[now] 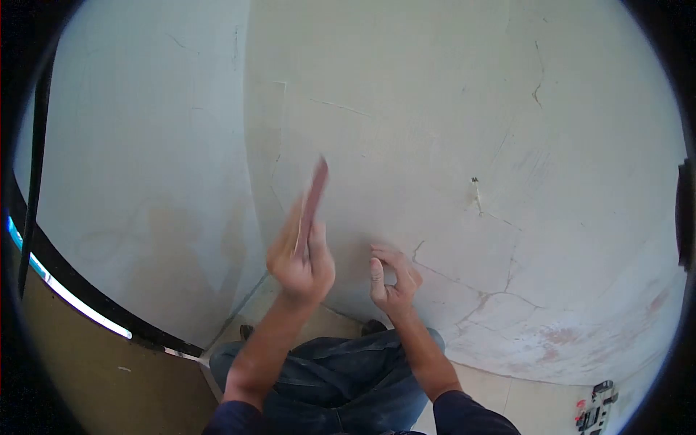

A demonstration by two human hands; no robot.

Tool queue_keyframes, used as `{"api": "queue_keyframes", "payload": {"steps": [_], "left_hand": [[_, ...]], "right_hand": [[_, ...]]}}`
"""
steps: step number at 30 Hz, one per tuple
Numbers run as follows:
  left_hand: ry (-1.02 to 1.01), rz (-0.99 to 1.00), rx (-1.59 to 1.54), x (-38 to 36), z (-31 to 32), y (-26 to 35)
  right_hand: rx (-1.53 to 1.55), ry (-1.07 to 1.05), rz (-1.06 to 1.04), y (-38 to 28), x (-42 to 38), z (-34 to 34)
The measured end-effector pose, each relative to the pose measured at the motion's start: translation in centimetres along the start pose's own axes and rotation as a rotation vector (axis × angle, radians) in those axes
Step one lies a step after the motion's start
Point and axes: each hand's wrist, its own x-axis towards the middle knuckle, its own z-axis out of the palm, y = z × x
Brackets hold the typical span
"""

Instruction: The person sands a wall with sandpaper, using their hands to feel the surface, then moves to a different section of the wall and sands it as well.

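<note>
My left hand (299,264) grips a reddish-brown strip of sandpaper (312,203), blurred by motion and held edge-on. Its upper end points toward the wall (406,145), and the fingers lie along one side with the thumb on the other. To the right, my right hand (395,277) is raised with loosely curled fingers. A gap shows between its thumb and fingertips, with nothing in it. Both hands are in front of the lower wall, above my knees. Thin cracks run across the plaster beside my right hand.
A pale side wall (152,145) meets the cracked wall at a corner on the left. Below it runs a dark edge (80,286). My bent knees (333,370) are over light floor tiles (486,384). A grey item with red parts (598,407) lies at lower right.
</note>
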Motion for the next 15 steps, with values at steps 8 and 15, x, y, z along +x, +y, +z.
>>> {"api": "queue_keyframes", "payload": {"steps": [8,15], "left_hand": [[0.007,0.471,0.349,8.0,10.4,-4.1],[0.064,0.662,0.37,16.3,11.2,-1.7]], "right_hand": [[-0.13,-0.192,-0.1,3.3,-5.0,-0.9],[-0.007,-0.159,-0.029,2.5,-4.0,-0.8]]}}
